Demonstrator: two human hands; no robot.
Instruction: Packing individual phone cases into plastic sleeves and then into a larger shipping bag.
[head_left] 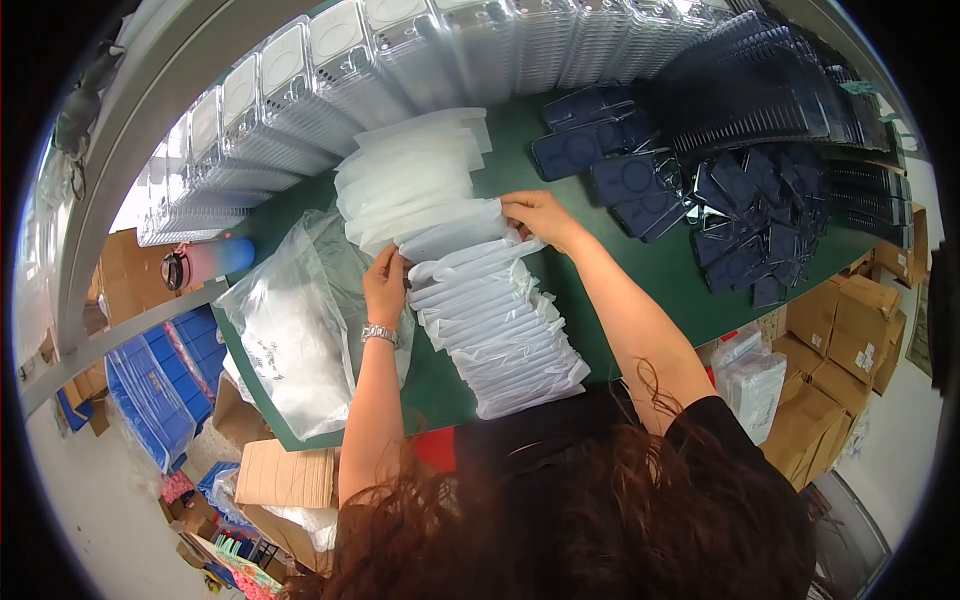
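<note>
Both my hands are at a row of overlapping flat pouches in the middle of the table. My left hand (383,287), with a metal watch on the wrist, pinches the left edge of a whitish translucent pouch (450,238). At its right edge, my right hand (543,218) has its fingers closed on the same pouch. Toward my body runs a tight overlapping row of filled-looking pouches (500,330). On the far side lies a looser fan of flat, milky pouches (408,180). What the fingertips press on underneath is hidden.
A large clear plastic bag (300,345) lies left on the green table (590,335). Clear plastic trays (420,60) line the back edge. Dark phone cases (740,205) pile up at right, beside stacked dark cases (745,95). A pink-blue bottle (208,262) stands left; cardboard boxes (850,325) sit right.
</note>
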